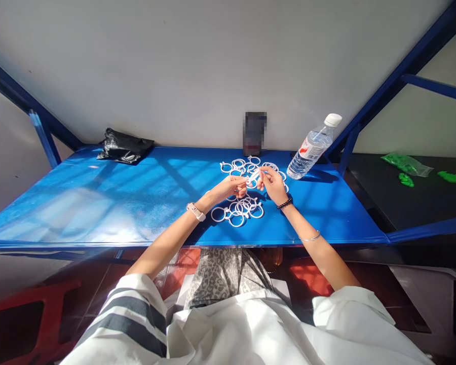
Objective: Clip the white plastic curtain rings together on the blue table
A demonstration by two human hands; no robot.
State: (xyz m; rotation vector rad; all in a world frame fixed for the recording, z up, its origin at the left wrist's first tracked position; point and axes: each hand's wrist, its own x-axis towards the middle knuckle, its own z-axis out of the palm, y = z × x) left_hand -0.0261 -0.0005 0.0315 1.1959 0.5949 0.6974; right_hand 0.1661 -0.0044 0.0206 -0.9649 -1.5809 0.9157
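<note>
**A:** so what's in the hands? The left hand (pixel 231 186) and right hand (pixel 270 182) are close together over the blue table (pixel 99 203), both pinching one white ring (pixel 252 177) between the fingertips, toward the back edge.

**B:** yep, fingers closed on it from both sides. Loose rings (pixel 240 209) sit in a pile just under the wrists, more rings (pixel 238 164) lie nearer the back edge. Water bottle (pixel 312 148) leans at the back right corner, black bag (pixel 123 146) back left.
</note>
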